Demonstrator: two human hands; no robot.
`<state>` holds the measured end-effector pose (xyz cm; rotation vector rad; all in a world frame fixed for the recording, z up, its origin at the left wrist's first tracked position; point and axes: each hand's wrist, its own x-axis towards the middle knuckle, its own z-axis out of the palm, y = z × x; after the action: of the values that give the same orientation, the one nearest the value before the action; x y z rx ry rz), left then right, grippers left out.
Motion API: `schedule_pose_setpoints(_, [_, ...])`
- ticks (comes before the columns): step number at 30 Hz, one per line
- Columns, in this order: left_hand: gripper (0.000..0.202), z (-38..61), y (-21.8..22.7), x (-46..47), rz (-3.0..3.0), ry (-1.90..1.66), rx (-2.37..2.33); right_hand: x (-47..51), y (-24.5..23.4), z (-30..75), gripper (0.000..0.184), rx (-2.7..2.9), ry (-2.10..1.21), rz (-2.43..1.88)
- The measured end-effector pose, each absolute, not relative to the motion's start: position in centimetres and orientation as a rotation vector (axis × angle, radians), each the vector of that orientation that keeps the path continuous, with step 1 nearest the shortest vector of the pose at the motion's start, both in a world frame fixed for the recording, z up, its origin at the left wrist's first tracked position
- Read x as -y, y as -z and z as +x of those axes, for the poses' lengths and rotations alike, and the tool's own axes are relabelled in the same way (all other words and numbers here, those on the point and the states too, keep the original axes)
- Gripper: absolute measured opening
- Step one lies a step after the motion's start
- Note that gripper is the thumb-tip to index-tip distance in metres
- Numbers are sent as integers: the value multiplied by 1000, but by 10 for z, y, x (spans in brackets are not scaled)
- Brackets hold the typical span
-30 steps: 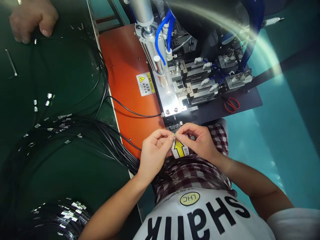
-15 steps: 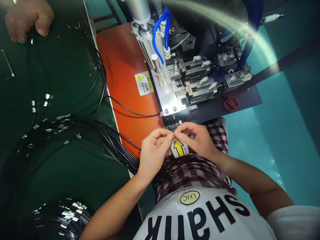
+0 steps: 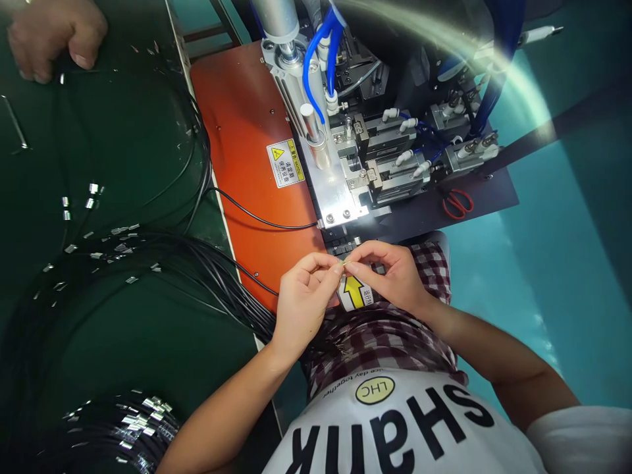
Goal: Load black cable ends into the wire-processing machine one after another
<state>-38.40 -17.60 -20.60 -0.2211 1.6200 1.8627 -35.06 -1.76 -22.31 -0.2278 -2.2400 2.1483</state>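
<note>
Above my lap, the fingertips of both hands meet in front of the machine. My left hand [image 3: 302,299] is closed in a pinch of thumb and forefinger. My right hand [image 3: 390,271] pinches from the other side, thumb against forefinger. Between them shows a tiny length of thin yellowish wire [image 3: 346,263]; most of it is hidden by the fingers. Right under the fingertips lies a white label with a yellow arrow [image 3: 353,293]. A bundle of black cables [image 3: 232,299] runs from the table to behind my left wrist.
The machine's metal cylinder block [image 3: 316,151] with blue air hoses stands on an orange plate [image 3: 237,131]. Red-handled scissors [image 3: 457,204] lie at its right. On the dark green table [image 3: 143,329] are coiled cables [image 3: 143,428] with metal ends. Another person's hand [image 3: 56,36] rests at the upper left.
Both my hands keep the same pinch in nearly the same place. The view has shifted very slightly; otherwise nothing has visibly moved.
</note>
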Motion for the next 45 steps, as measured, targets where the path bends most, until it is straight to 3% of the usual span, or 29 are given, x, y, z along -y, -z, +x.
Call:
schedule_pose_setpoints(29, [22, -383, 208, 174, -199, -1858, -1700, 23, 223, -348, 4, 2240, -2117, -313])
schedule_pose_setpoints(36, [18, -382, 209, 175, -163, -1900, -1733, 34, 219, -345, 7, 2457, -1317, -119])
schedule_pose_setpoints(38, [17, -383, 211, 177, -158, -1923, -1673, 37, 221, -345, 7, 2407, -1437, -180])
schedule_pose_setpoints(42, [16, -386, 214, 178, -161, -1966, -1612, 30, 222, -348, 5, 2286, -2009, -357])
schedule_pose_setpoints(45, [17, -387, 213, 179, -163, -1984, -1590, 18, 219, -349, 7, 2263, -2141, -383])
